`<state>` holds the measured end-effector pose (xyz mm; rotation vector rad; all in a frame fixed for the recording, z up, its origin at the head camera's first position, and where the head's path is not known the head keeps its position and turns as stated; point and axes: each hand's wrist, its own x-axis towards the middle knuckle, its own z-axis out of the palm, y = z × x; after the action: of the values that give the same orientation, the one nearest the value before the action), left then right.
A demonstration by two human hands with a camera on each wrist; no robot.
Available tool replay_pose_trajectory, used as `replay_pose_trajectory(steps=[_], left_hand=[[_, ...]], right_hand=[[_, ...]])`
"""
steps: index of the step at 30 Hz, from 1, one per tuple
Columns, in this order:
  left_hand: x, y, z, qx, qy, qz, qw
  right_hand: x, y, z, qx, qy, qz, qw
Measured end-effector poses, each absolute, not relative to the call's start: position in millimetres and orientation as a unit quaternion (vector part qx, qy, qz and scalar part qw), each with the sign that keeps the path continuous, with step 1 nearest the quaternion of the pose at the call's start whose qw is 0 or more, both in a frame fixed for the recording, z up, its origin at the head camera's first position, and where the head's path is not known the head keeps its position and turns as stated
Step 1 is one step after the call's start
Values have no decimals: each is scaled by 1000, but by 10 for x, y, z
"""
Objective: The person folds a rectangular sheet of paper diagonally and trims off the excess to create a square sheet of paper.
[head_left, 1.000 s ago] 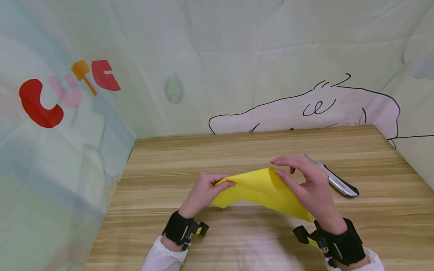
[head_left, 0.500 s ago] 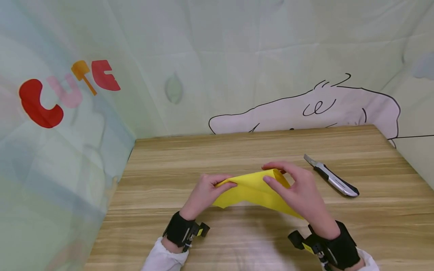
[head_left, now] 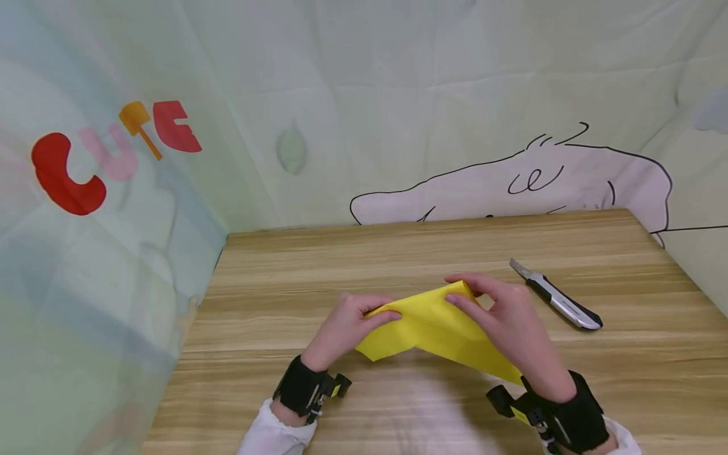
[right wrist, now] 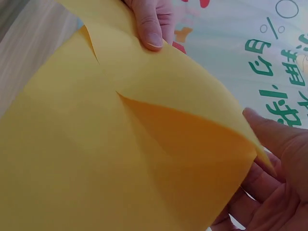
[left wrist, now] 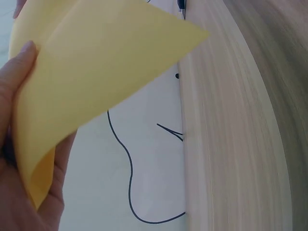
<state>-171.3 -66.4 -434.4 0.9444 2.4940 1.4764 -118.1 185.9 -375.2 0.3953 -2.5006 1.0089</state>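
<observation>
A yellow sheet of paper (head_left: 429, 322), folded over along its top, is held up above the table between both hands. My left hand (head_left: 344, 328) pinches its left end, thumb in front and fingers behind. At the upper right corner, my right hand (head_left: 512, 322) pinches the folded edge between thumb and fingers. The right wrist view shows the paper (right wrist: 72, 144) bulging open below the fold, with the right thumb (right wrist: 269, 132) at the curled edge. In the left wrist view a pointed corner of the paper (left wrist: 125, 53) juts out past the left hand (left wrist: 19, 183).
A utility knife (head_left: 560, 300) with a silver and black handle lies to the right of the right hand, blade toward the back left. The wood-grain table (head_left: 296, 259) meets a printed cloth backdrop (head_left: 398, 114) at the back and left.
My right hand has moved left and closed its fingers on the paper's upper right corner, uncovering the whole knife. The fold there looks flatter than half a second ago. The left hand has barely shifted.
</observation>
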Motion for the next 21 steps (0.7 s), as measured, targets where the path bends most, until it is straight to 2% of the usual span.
replay_pose_trajectory(steps=[17, 21], left_hand=[[-1689, -573, -4363, 335, 824, 443, 109], [-1673, -530, -4379, 351, 817, 444, 107]], right_hand=[[-1178, 1730, -3833, 141, -863, 405, 268], [-1174, 1708, -3843, 162, -857, 402, 280]])
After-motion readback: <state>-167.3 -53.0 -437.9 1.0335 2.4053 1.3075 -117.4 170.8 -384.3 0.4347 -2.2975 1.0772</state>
